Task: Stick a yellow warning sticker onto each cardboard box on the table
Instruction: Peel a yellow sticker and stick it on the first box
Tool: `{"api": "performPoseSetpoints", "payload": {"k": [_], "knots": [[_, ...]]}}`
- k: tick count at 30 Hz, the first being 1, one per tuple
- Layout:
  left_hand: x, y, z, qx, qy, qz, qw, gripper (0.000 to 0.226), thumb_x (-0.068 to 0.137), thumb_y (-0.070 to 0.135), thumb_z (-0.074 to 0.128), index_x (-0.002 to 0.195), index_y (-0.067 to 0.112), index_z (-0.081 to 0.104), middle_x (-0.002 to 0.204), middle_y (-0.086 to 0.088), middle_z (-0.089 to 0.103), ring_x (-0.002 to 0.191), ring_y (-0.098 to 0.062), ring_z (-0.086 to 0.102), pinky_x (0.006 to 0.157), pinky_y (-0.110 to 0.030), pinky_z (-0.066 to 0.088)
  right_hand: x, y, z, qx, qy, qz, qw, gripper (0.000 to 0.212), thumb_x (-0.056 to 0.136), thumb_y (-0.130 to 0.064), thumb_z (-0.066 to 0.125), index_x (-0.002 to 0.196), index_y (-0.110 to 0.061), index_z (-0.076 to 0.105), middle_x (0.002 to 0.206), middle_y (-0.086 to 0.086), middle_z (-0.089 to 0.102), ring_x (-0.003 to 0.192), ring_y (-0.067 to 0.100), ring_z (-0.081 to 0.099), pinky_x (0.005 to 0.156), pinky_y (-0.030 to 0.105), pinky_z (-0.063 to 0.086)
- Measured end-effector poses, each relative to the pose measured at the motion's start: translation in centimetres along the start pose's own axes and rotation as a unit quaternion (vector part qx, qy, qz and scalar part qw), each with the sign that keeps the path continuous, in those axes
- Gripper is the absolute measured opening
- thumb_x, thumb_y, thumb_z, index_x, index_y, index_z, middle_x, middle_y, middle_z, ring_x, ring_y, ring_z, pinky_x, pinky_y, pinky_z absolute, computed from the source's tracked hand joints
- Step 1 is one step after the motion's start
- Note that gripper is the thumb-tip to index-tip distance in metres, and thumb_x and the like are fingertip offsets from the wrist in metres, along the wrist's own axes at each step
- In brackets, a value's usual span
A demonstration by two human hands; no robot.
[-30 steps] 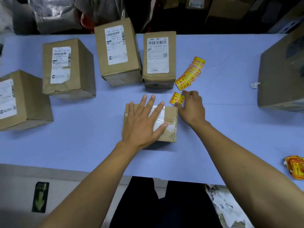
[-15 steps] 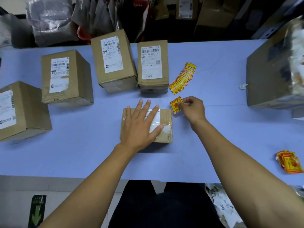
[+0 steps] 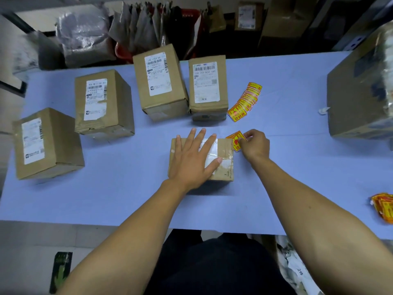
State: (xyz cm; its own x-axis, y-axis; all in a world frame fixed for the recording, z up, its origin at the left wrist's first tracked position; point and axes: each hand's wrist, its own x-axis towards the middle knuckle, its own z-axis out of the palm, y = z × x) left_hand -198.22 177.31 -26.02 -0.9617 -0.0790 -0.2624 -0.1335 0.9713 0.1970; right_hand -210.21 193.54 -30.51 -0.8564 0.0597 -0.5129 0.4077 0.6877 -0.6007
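The left hand lies flat, fingers spread, on the small box, hiding most of its white label. The right hand pinches a yellow sticker at the box's far right corner; its fingertips cover part of the print, and whether the sticker touches the cardboard is unclear. A fanned stack of stickers lies beyond. Another pile is cut off at the right edge. Four taller boxes stand behind on the table.

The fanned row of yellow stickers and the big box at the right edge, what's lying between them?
Bare blue table between the sticker row and the big box; only a white scrap beside the box, head view.
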Motion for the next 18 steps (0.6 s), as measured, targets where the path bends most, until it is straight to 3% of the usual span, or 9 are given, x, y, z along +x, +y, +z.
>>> {"api": "performPoseSetpoints", "payload": {"k": [3,7,10,13,15,16,18], "knots": [[0.0,0.0,0.3,0.000,0.009,0.001,1.000,0.072,0.093,0.066,0.023,0.156,0.033,0.021,0.165,-0.001,0.020,0.154,-0.025,0.007,0.119,-0.054,-0.003,0.4,0.3,0.2,-0.035,0.008,0.001,0.999,0.010,0.091,-0.025,0.067,0.095,-0.016,0.066,0.105,0.010,0.069,0.103,0.030,0.061,0.073,0.031,0.040],[0.1,-0.1,0.1,0.002,0.000,0.000,1.000,0.074,0.091,0.067,0.019,0.157,0.033,0.019,0.165,-0.001,0.019,0.154,-0.025,0.006,0.119,-0.054,-0.004,0.5,0.4,-0.2,-0.046,0.025,-0.023,0.998,0.009,0.089,-0.025,0.070,0.089,-0.016,0.072,0.107,0.012,0.068,0.104,0.031,0.062,0.074,0.032,0.047],[0.1,0.0,-0.4,-0.017,-0.013,-0.002,1.000,0.075,0.090,0.069,0.017,0.157,0.033,0.018,0.166,0.000,0.016,0.154,-0.023,0.003,0.119,-0.053,-0.006,-0.5,-0.1,-1.3,0.063,0.023,0.013,0.998,0.008,0.090,-0.022,0.070,0.085,-0.017,0.069,0.093,0.006,0.072,0.092,0.025,0.064,0.075,0.033,0.049],[-0.2,0.2,-1.4,-0.086,-0.014,-0.005,0.996,0.067,0.098,0.061,0.034,0.156,0.029,0.024,0.166,0.001,0.015,0.154,-0.021,0.003,0.120,-0.051,-0.007,-2.9,-1.5,-3.5,0.215,0.008,0.025,0.976,0.011,0.089,-0.018,0.070,0.079,-0.016,0.067,0.076,0.001,0.068,0.074,0.018,0.064,0.077,0.039,0.055],[-0.3,1.0,-2.5,-0.171,0.018,-0.013,0.985,0.058,0.101,0.047,0.045,0.152,0.021,0.036,0.162,-0.002,0.029,0.152,-0.022,0.017,0.122,-0.047,0.004,-5.4,-2.6,-5.0,0.290,-0.027,0.020,0.956,0.011,0.092,-0.014,0.068,0.081,-0.014,0.066,0.072,0.000,0.067,0.066,0.014,0.061,0.070,0.031,0.053],[-0.2,1.5,-3.1,-0.233,0.040,-0.027,0.971,0.052,0.100,0.042,0.049,0.147,0.018,0.045,0.155,-0.004,0.041,0.147,-0.022,0.031,0.121,-0.045,0.016,-6.5,-3.1,-5.6,0.309,-0.050,0.013,0.950,0.012,0.093,-0.014,0.068,0.081,-0.014,0.067,0.072,0.001,0.068,0.066,0.014,0.061,0.068,0.028,0.052],[-0.2,3.0,-4.7,-0.393,0.059,-0.079,0.914,0.039,0.097,0.037,0.060,0.131,0.017,0.061,0.133,-0.004,0.063,0.123,-0.018,0.058,0.105,-0.036,0.044,-8.9,-4.1,-6.3,0.325,-0.097,-0.004,0.941,0.011,0.093,-0.014,0.068,0.082,-0.015,0.067,0.075,0.003,0.068,0.070,0.016,0.062,0.069,0.027,0.052]]}}
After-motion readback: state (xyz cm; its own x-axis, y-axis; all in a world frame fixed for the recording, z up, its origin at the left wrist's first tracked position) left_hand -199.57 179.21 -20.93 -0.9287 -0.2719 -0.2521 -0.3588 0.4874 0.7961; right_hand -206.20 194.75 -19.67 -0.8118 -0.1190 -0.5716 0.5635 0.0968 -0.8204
